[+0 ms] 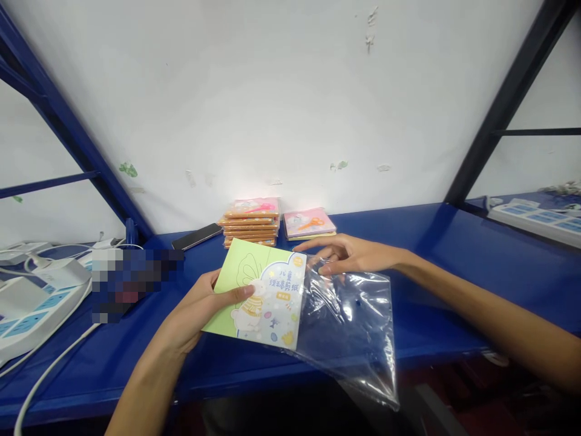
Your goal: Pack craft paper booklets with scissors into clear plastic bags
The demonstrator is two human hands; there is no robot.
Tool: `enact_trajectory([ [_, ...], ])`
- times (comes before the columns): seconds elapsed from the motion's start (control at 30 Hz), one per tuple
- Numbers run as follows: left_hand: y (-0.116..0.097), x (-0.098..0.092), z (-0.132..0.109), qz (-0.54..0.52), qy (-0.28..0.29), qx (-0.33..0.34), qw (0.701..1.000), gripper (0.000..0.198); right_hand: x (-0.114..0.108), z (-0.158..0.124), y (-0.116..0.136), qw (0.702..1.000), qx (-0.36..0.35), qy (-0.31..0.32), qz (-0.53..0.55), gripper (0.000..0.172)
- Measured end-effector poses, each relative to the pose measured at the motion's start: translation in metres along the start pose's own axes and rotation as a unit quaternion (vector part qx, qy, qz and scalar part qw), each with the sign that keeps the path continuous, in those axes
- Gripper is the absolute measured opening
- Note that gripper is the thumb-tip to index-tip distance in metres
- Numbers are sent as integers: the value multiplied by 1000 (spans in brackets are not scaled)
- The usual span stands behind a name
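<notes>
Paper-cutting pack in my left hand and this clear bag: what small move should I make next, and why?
I'd probably slide the paper-cutting pack a little further into the clear plastic bag. Only its right edge appears to meet the bag's opening, while your left hand grips the pack and your right hand is at the bag's upper edge.

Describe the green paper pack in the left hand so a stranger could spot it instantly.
On the blue shelf, a person's left hand holds a pale green and white children's paper-cutting pack in front of the stack of packs. Its cover shows a rabbit, and its right edge meets a clear plastic bag. The stacked packs are pink and orange; only this one is green.
</notes>
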State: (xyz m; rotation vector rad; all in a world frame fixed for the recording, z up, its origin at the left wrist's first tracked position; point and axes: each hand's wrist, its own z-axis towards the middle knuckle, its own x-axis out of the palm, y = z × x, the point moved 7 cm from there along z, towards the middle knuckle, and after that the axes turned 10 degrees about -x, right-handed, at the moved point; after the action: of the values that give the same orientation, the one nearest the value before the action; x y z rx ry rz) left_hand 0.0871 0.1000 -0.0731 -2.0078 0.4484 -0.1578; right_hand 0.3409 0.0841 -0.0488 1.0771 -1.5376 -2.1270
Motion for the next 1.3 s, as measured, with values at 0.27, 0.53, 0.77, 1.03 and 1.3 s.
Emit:
enact_trajectory([
  [0.27, 1, -1, -1, -7, -1, -4, 1000, 55, -1, 1, 7, 998, -13, -11, -64, 55],
  [0.53, 1, 1, 1, -14, -3, -9, 1000, 54, -5, 4, 0, 998, -26, -36, -45, 54],
  [0.77, 3, 1, 2, -20, 4, -12, 1000, 57, -8, 3, -1, 997, -21, -62, -43, 54],
  [1.03, 4, 3, 3, -24, 8, -14, 1000, 58, -9, 3, 0, 997, -23, -69, -25, 51],
  [1.3, 4, 4, 2, -29, 26, -5, 999, 54, -14, 1, -2, 996, -8, -80, -39, 49],
])
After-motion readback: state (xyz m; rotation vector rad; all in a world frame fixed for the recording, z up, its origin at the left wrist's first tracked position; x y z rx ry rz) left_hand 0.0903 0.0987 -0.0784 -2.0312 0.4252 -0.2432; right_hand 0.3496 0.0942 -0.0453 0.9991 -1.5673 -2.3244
